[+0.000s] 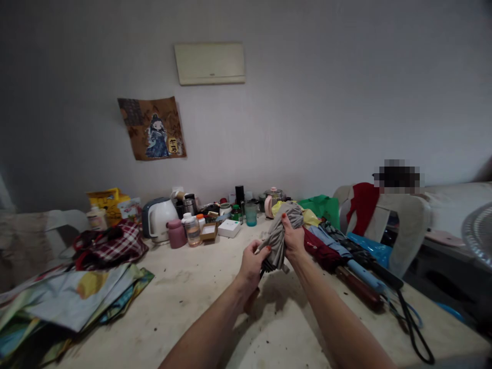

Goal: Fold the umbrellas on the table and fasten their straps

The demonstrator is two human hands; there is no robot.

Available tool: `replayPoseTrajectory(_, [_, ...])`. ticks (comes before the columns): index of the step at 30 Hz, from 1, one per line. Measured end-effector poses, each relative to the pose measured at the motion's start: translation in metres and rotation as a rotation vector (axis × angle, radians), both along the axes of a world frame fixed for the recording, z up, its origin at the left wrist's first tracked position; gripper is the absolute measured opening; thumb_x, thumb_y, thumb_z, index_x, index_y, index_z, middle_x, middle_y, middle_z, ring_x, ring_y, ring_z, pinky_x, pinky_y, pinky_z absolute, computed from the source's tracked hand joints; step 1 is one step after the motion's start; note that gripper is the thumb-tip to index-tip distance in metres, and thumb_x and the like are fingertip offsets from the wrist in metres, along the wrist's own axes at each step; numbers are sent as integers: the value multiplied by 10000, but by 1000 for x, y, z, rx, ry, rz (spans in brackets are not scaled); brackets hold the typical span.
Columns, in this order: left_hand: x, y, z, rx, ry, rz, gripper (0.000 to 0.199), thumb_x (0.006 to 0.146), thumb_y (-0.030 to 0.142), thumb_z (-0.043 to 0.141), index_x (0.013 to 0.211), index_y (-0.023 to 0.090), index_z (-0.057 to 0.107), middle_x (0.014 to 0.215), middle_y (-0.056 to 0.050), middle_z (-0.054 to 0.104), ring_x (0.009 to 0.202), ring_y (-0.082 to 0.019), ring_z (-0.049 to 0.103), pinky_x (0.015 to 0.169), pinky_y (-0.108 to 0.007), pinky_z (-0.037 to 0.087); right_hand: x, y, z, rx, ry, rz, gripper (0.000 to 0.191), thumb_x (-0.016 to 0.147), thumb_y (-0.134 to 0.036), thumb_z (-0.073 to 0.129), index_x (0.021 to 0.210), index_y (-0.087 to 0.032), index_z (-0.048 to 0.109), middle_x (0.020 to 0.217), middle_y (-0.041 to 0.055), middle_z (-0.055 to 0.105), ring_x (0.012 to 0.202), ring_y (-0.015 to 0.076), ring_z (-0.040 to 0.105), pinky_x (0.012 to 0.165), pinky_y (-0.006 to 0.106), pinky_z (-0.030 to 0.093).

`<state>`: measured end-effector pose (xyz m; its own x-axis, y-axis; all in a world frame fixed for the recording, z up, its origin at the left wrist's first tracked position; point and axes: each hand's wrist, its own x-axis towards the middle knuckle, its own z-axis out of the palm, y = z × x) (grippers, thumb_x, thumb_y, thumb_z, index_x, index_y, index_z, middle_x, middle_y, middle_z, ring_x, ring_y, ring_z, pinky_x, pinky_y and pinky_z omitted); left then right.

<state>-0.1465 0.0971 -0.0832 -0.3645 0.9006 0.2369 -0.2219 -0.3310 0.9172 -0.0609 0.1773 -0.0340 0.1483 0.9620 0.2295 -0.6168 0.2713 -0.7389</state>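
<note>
A grey umbrella (277,241), its cloth gathered in loose folds, is held above the table with its brown handle pointing down toward me. My left hand (251,264) grips the folds near the rib ends, thumb pressed on the cloth. Higher up, my right hand (292,240) is wrapped round the right side of the bundle with its thumb on top. Just right of it lie several folded umbrellas: a dark red umbrella (321,250) with a brown handle, a light blue umbrella (338,243) and a black patterned umbrella (355,251).
At the left are a colourful bag (92,289) and a plaid cloth bag (119,245). Along the back stand a white kettle (159,220), a pink mug (177,234), a white box (229,228) and a teal cup (251,214). A chair (411,225) and a fan (478,233) are at the right.
</note>
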Motion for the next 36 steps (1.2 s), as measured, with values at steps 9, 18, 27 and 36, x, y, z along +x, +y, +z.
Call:
replayPoseTrajectory(9, [-9,-8,0,-373,271,-418,491,677,597,678,842,149,563,558,12,564,392,-70,389,382,-192,192,5,4,-11,91,83,94,669,482,-542,836,981,-154,620,917,73,712,852,233,684,767,363,566])
replayPoseTrajectory(18, [9,-15,2,-172,887,104,334,786,296,607,1079,143,658,1001,-132,696,919,-263,619,822,-359,453,-3,-1,-18,52,-7,-8,772,474,-354,891,1153,-123,606,1121,133,688,986,253,664,817,362,564])
replayPoseTrajectory(27, [-22,-12,-7,-169,-3,-820,724,502,606,833,986,109,626,809,-116,678,602,-159,610,532,-248,424,9,-25,-20,87,17,448,506,524,-469,863,891,-169,686,758,34,727,596,185,661,576,297,563])
replayPoseTrajectory(36, [-5,-14,8,-269,398,-307,421,609,441,806,837,157,596,607,58,511,471,-46,375,487,-212,290,22,-18,-9,52,-96,498,449,453,-359,903,756,-136,657,664,58,704,592,200,665,556,302,553])
